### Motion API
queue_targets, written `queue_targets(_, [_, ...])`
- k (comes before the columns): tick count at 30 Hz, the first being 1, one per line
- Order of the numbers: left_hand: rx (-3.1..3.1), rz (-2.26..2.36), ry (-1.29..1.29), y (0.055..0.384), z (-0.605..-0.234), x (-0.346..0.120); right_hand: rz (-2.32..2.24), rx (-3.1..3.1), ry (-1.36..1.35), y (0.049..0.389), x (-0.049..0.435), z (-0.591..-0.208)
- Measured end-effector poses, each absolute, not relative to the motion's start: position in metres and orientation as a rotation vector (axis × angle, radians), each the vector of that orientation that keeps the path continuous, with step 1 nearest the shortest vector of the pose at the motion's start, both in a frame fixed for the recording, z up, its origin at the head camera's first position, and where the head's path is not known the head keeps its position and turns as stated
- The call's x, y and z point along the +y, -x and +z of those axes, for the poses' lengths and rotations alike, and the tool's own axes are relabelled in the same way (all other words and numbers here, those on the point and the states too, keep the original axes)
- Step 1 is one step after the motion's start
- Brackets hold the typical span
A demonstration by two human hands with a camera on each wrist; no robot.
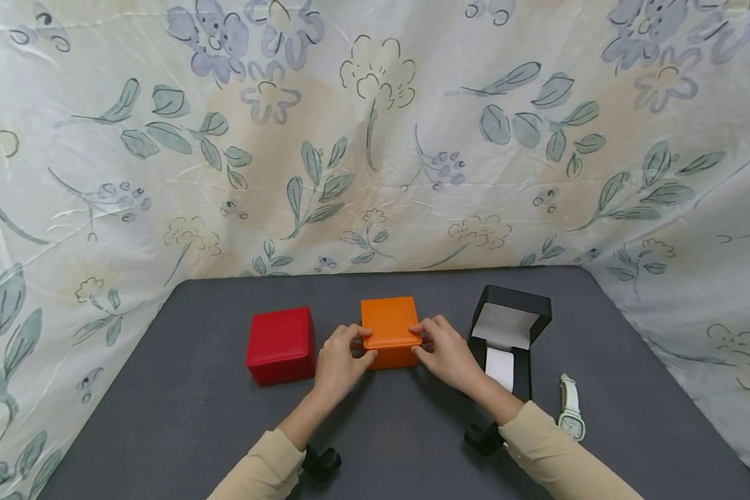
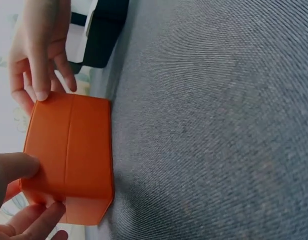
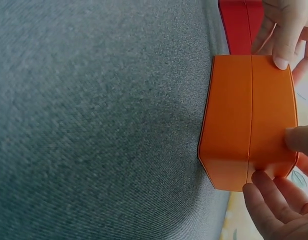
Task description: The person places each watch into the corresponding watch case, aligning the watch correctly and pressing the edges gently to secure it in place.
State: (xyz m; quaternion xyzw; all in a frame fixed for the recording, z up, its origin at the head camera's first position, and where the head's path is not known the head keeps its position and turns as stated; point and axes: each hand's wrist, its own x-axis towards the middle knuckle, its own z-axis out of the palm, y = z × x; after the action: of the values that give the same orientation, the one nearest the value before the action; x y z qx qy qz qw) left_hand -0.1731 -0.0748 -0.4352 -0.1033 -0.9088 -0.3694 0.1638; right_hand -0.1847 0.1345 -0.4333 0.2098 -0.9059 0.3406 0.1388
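A closed orange box [image 1: 389,323] sits on the grey table between both hands. My left hand [image 1: 340,357] pinches its left front corner, thumb on the front face and fingertips at the side and top edge. My right hand [image 1: 446,353] grips the right front corner in much the same way. Both wrist views show the thumbs against the upper half of the orange box [image 2: 89,145], above a seam that runs around it. In the right wrist view, the same orange box [image 3: 228,110] shows no gap at that seam.
Left of the orange box stands a closed red box [image 1: 280,344]. To the right is a black box [image 1: 521,298], its lid raised, with a white cushion [image 1: 500,368] inside. A pale-strapped watch [image 1: 571,417] lies near the right forearm. Behind the table [image 1: 194,417] hangs a floral cloth [image 1: 375,173].
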Motion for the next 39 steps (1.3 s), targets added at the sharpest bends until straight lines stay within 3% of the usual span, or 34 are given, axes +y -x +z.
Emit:
queue_targets(15, [-2.646,-0.993,0.358,0.173,-0.423,-0.074,0.943,-2.677,-0.713,0.175,0.146,-0.423])
queue_targets(39, [-2.51,-1.007,0.732,0.165,-0.398,-0.034,0.936,-2.567,-0.556,0.153,0.203,-0.395])
